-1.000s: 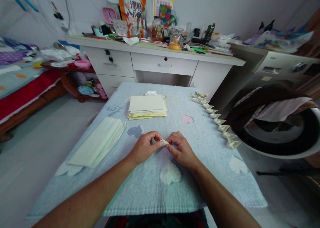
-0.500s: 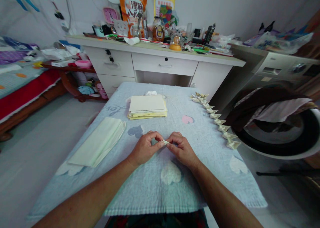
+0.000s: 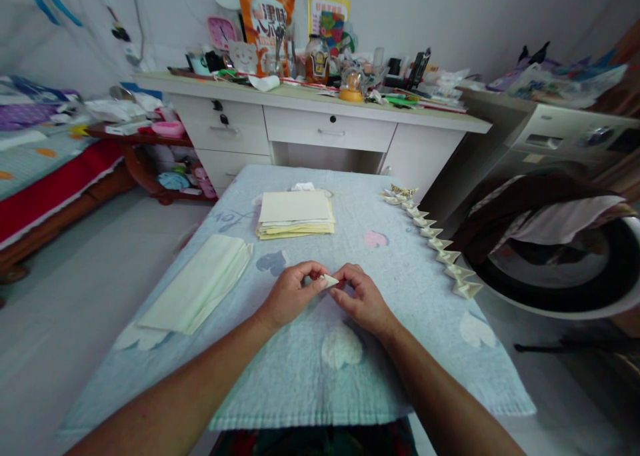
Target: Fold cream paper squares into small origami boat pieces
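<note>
Between my hands is a small piece of folded cream paper (image 3: 329,281), its pointed end facing right. My left hand (image 3: 295,292) pinches it between thumb and fingers. At its right end, my right hand (image 3: 361,297) has curled fingers against the paper, with the thumb slightly below it. Most of the piece is hidden by the left fingers. Beyond the hands, a stack of cream and yellow paper sheets (image 3: 295,207) lies on the table. A folded pale green paper bundle (image 3: 195,286) rests to the left. Several folded paper boats (image 3: 440,245) stand in a row at the right edge.
A pale blue cloth with heart prints (image 3: 280,369) covers the table. Behind it stands a white desk (image 3: 330,126) crowded with jars, packets and small items. A front-loading washing machine (image 3: 545,143), door open with laundry hanging out, is at right; a bed (image 3: 50,169) is at left.
The folded paper has turned so that more of its triangular face shows. My right thumb has shifted slightly down and left from it.
</note>
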Demonstrator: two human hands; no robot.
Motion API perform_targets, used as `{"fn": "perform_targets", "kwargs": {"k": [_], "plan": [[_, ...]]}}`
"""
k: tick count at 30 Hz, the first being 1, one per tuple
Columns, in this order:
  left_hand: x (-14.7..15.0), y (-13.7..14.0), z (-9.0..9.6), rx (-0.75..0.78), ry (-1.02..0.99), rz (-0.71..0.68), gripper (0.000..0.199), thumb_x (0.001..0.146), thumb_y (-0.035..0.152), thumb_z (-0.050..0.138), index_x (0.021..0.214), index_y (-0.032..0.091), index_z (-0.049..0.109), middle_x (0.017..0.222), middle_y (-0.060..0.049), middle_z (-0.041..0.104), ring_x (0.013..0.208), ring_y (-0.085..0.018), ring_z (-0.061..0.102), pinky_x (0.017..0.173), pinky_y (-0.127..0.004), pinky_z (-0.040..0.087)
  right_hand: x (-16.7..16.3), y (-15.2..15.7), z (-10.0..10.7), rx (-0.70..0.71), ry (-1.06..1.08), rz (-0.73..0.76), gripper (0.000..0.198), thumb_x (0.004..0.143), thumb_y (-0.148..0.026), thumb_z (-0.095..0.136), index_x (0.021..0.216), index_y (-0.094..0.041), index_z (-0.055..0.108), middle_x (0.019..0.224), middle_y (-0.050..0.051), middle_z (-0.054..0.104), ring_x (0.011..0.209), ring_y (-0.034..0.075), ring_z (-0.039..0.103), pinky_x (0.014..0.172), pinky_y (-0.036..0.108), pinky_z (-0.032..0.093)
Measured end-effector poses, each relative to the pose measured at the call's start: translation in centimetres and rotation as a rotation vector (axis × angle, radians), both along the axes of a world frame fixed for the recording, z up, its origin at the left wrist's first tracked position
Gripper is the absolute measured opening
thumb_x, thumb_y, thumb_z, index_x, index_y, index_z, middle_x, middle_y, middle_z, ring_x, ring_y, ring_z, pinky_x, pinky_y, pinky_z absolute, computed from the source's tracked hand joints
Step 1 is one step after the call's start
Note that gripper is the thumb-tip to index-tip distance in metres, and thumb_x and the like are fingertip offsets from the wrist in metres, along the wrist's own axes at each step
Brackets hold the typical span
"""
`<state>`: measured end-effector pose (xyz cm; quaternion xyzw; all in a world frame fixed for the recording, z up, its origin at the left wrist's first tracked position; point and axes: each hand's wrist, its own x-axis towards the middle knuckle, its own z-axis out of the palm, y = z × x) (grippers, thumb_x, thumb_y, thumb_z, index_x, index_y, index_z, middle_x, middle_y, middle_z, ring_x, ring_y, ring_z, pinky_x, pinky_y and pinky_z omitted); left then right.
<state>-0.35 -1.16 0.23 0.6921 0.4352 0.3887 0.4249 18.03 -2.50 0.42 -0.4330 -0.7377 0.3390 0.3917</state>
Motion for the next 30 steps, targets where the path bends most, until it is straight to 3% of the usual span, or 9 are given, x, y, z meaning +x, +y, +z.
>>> {"fn": "perform_targets", "kwargs": {"k": [11,16,22,30], "plan": [[0.0,-0.1,0.5,0.005,0.059,-0.038,0.015,0.079,0.029,0.063,0.087,0.017,0.066,0.084,-0.001,0.067,0.081,-0.016,0.059,0.074,-0.025,0.045,0.2,0.1,0.0,0.017,0.021,0.017,0.021,0.087,-0.037,0.058,0.074,-0.020,0.059,0.074,0.000,0.054,0.078,0.016,0.049,0.075,0.030,0.036],[0.0,-0.3,1.0,-0.007,0.116,-0.019,0.013,0.077,0.029,0.065,0.080,0.017,0.067,0.076,0.000,0.068,0.071,-0.014,0.059,0.068,-0.025,0.043,0.2,0.0,0.1,0.039,0.002,0.036,0.024,0.087,-0.038,0.057,0.071,-0.020,0.057,0.072,0.000,0.054,0.077,0.017,0.048,0.075,0.031,0.035],[-0.2,-0.2,1.0,-0.017,0.034,-0.001,0.012,0.078,0.026,0.064,0.081,0.015,0.068,0.075,0.000,0.067,0.071,-0.014,0.059,0.068,-0.025,0.043,-0.2,0.0,0.2,-0.006,-0.042,0.036,0.018,0.085,-0.037,0.060,0.080,-0.020,0.059,0.079,0.001,0.056,0.082,0.017,0.049,0.076,0.031,0.036],[-0.1,-0.1,0.5,-0.064,-0.031,-0.059,0.012,0.080,0.026,0.060,0.083,0.015,0.066,0.077,-0.001,0.065,0.074,-0.014,0.058,0.072,-0.026,0.044,-0.3,0.3,0.0,0.001,-0.014,0.061,0.024,0.087,-0.039,0.059,0.075,-0.019,0.058,0.074,0.000,0.053,0.079,0.016,0.048,0.075,0.030,0.035]]}}
